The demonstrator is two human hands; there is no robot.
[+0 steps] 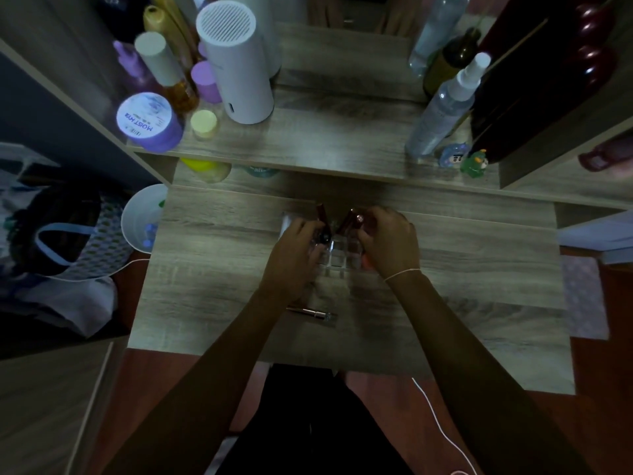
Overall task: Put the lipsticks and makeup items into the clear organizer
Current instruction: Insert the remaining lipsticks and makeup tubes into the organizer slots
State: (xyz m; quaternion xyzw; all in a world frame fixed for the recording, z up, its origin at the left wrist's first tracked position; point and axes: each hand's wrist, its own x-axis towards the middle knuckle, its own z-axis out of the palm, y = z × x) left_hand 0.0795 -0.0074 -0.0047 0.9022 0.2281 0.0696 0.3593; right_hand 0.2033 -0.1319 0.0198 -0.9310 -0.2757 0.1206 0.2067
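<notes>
On desk, centre, L to R. Dim light, detail poor.

Left hand (295,250): fingers curled shut round a dark red lipstick (322,222), held upright over the organizer's left side, prob. to drop it base-first into a slot. Whether it's already seated: can't tell.

Organizer (337,253): clear, gridded slots, on the desk (212,286) between both hands; several middle slots look empty. Hands flank it, likely also steadying it.

Right hand (388,240): fingers pinched together on a second lipstick (354,219), tilted, cap end toward camera, at organizer's right-rear. Looks angled for lining up w/ a slot.

Near edge: slim makeup pen (313,313) lies flat on desk, just in front of organizer, untouched, not yet stowed.

Est. progress: mid-task; 2 items going in, 1+ left.
</notes>
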